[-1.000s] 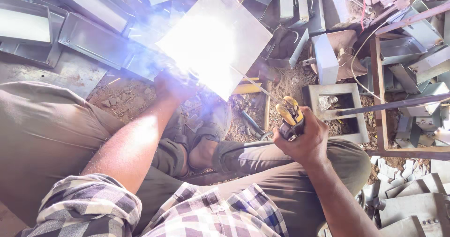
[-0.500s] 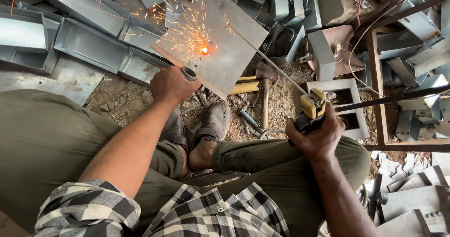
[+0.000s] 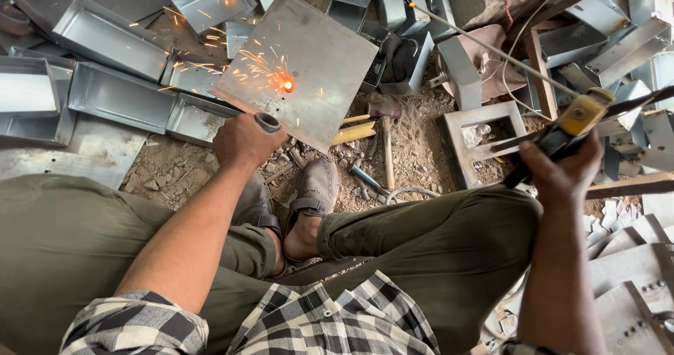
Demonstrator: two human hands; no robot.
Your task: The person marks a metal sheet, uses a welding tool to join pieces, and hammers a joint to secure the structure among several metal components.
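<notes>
Both hands are working around the steel plate (image 3: pixel 309 67): my left hand (image 3: pixel 242 139) is gripping its near edge, steadying it — sparks are flying. My right hand (image 3: pixel 558 172) is clenching the electrode holder (image 3: pixel 562 132) well right of the plate, keeping the rod off.

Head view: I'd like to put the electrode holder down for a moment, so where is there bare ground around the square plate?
Bare dirt lies between the hammer and the open square frame, just ahead of the right knee. Another patch sits left of the shoes, below the trays. Beyond the square plate it is crowded with metal boxes. The right hand holds the electrode holder.
</notes>
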